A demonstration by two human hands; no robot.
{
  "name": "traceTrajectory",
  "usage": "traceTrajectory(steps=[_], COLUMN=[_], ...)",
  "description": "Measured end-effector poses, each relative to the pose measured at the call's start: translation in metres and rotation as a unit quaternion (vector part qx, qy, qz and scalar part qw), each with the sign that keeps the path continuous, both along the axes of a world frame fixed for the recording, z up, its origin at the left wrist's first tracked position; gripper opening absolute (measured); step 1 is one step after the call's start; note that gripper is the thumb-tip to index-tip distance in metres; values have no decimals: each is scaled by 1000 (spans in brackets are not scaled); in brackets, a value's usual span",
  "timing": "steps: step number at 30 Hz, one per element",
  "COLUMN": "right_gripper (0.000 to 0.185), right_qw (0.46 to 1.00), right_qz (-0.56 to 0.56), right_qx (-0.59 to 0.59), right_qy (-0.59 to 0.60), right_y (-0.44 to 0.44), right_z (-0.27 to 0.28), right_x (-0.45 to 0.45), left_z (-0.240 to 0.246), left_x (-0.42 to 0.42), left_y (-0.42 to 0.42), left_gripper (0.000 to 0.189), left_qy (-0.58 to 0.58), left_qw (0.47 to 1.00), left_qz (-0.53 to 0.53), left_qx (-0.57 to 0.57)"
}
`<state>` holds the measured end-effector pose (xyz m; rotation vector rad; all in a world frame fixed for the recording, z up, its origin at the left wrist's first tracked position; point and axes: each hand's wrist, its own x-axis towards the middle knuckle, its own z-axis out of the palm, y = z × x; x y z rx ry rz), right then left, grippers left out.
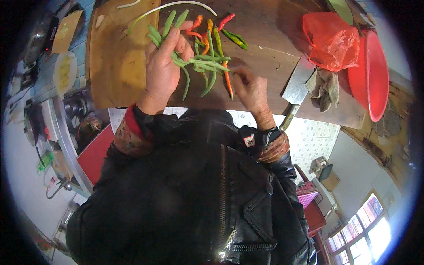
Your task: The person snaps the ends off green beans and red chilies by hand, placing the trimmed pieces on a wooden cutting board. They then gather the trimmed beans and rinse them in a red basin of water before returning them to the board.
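My left hand (164,66) holds a bunch of green beans (205,63), some poking up between the fingers and others spreading right from the palm. At the right tips of these beans, my right hand (253,86) is curled; its fingertips are blurred, so I cannot tell whether they pinch a bean. Beyond and partly beneath the beans lie red, orange and green chili peppers (217,38) on the brown wooden table (265,66). A long scallion (179,2) stretches from the wooden cutting board (116,66) across to the table.
A cleaver (295,86) lies to the right, its handle past the table's front edge. Beside it are a crumpled cloth (326,87), a red plastic bag (331,43) and a tilted red basin (372,76). At left, a plate of yellow food (64,74) stands on blue tiles.
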<state>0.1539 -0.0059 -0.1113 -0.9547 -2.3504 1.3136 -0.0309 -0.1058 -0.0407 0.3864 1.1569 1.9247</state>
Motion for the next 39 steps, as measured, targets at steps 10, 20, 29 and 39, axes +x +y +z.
traceTrajectory(steps=[10, 20, 29, 39], right_gripper=[25, 22, 18, 15], right_qw=[974, 905, 909, 924], right_qz=[-147, 43, 41, 148], right_qx=[-167, -410, -405, -352], right_qy=[-48, 108, 86, 14], right_y=[87, 71, 60, 55], right_z=[-34, 4, -4, -9], right_x=[42, 48, 49, 55], left_z=[19, 12, 13, 5], left_x=[9, 41, 53, 49], left_y=[3, 22, 16, -15], left_gripper=[35, 37, 36, 37], left_qy=[-73, -89, -85, -81], left_qw=[995, 996, 996, 996], left_qz=[27, 22, 32, 38], left_qx=[64, 18, 6, 8])
